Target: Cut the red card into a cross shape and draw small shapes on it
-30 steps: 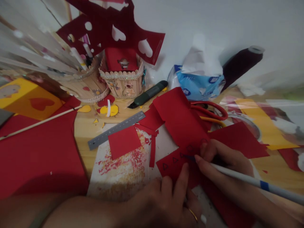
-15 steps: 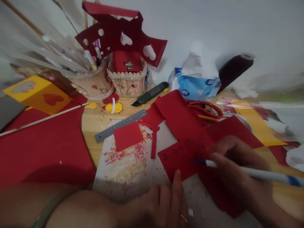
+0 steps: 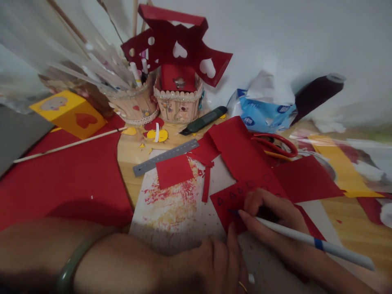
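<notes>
My right hand (image 3: 275, 218) is closed around a white marker pen (image 3: 297, 234) with a blue band. Its blue tip is at the red paper (image 3: 222, 211), below a row of small drawn triangles and rounder outlines. Part of the drawing is covered by my right hand. My left hand (image 3: 208, 263) lies at the paper's lower edge, index finger pressed on it and the other fingers curled. The paper rests on a stained white board (image 3: 153, 220). A small red rectangle (image 3: 174, 170) and a red strip (image 3: 207, 183) lie to its left.
Behind the board are a grey ruler (image 3: 167, 157), a dark green cutter (image 3: 203, 120) and red-handled scissors (image 3: 284, 143). Decorated baskets (image 3: 177, 108), a tissue pack (image 3: 268, 112) and a yellow box (image 3: 70, 114) stand at the back. Large red sheets (image 3: 76, 175) cover the left.
My right hand has moved left with the marker, its tip now below the triangles. My left hand stays at the paper's edge. The whole view has shifted slightly.
</notes>
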Demonstrator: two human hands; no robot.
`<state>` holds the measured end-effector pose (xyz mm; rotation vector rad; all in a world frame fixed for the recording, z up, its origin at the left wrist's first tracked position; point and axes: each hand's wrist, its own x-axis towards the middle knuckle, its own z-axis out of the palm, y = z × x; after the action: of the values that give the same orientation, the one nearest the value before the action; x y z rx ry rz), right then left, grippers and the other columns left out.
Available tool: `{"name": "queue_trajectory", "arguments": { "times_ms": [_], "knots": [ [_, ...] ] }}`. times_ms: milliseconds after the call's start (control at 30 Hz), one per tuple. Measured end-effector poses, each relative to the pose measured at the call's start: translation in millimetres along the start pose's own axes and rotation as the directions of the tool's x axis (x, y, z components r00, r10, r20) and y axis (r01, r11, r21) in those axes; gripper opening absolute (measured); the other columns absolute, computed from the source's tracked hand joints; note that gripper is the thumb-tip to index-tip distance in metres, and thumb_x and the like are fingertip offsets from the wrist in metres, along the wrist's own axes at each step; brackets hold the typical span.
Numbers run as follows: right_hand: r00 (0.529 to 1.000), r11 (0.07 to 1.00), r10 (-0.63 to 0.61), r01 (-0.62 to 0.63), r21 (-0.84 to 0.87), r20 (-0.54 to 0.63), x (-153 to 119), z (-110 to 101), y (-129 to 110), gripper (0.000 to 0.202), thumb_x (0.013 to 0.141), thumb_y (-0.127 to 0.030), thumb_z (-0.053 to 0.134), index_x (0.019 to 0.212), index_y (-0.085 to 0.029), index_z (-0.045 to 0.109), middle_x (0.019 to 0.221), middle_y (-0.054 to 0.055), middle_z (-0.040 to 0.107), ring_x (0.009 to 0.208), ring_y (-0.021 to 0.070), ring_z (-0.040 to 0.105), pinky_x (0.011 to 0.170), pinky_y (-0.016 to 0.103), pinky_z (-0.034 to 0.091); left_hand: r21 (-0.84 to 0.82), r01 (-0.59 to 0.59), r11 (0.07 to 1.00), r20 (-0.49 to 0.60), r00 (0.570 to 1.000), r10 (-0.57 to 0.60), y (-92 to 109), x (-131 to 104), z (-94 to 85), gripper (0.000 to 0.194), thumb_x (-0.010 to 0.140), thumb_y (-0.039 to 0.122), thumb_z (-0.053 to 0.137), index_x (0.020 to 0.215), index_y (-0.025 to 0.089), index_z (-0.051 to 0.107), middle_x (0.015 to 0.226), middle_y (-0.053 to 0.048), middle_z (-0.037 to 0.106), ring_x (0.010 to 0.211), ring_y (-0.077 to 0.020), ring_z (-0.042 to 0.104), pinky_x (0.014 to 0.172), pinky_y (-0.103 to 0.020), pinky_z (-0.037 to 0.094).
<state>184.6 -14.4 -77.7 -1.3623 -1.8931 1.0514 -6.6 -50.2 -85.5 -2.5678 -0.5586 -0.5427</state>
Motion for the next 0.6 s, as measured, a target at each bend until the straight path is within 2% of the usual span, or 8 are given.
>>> {"name": "queue_trajectory", "arguments": {
  "times_ms": [133,233,333,433,600],
  "knots": [
    [0.999,0.999,-0.041,0.041,-0.021,0.007,-2.9,2.9,4.2,0.026,0.090,-0.022,0.058,0.068,-0.024,0.045,0.059,-0.004,0.054,0.050,0.0127,0.047,0.046,0.024,0.037,0.021,-0.004,1.000,0.026,1.000,0.004,2.0,-1.5,-0.7,0.027,0.097,0.015,0.049,0.094,0.014,0.076,0.090,-0.007,0.079,0.044,-0.0094,0.046,0.039,-0.026,0.030],
    [0.998,0.997,-0.066,0.066,-0.031,0.012,-5.2,3.9,7.2,0.026,0.092,-0.024,0.059,0.069,-0.025,0.047,0.060,-0.004,0.055,0.050,0.0126,0.048,0.045,0.024,0.038,0.023,-0.027,0.999,0.053,0.998,0.026,-0.3,-0.2,-3.2,0.031,0.098,0.013,0.045,0.095,0.014,0.076,0.093,-0.008,0.079,0.046,-0.0092,0.047,0.041,-0.025,0.032],
    [0.997,0.996,-0.076,0.077,-0.036,0.032,-6.2,3.8,8.9,0.025,0.093,-0.025,0.059,0.071,-0.024,0.048,0.061,-0.004,0.055,0.050,0.0126,0.049,0.046,0.024,0.038,0.018,-0.060,0.998,0.070,0.996,0.059,-3.9,1.6,-5.0,0.029,0.098,0.012,0.046,0.097,0.014,0.075,0.095,-0.008,0.079,0.051,-0.0091,0.053,0.043,-0.023,0.036],
    [0.995,0.994,-0.090,0.092,-0.051,0.043,-5.9,3.7,9.1,0.024,0.092,-0.024,0.059,0.071,-0.024,0.048,0.061,-0.004,0.056,0.050,0.0119,0.049,0.045,0.023,0.038,-0.014,-0.064,0.998,0.041,0.997,0.064,-5.1,2.5,-4.2,0.028,0.098,0.011,0.047,0.095,0.014,0.075,0.092,-0.007,0.079,0.056,-0.0100,0.058,0.045,-0.022,0.038],
    [0.994,0.992,-0.103,0.105,-0.068,0.036,-4.9,4.3,8.8,0.024,0.091,-0.022,0.060,0.071,-0.024,0.047,0.060,-0.005,0.056,0.049,0.0112,0.048,0.045,0.021,0.038,-0.013,-0.016,1.000,0.003,1.000,0.016,-3.0,1.9,-0.9,0.031,0.097,0.009,0.046,0.091,0.014,0.075,0.086,-0.004,0.079,0.052,-0.0089,0.058,0.044,-0.021,0.039]
  ]
}}
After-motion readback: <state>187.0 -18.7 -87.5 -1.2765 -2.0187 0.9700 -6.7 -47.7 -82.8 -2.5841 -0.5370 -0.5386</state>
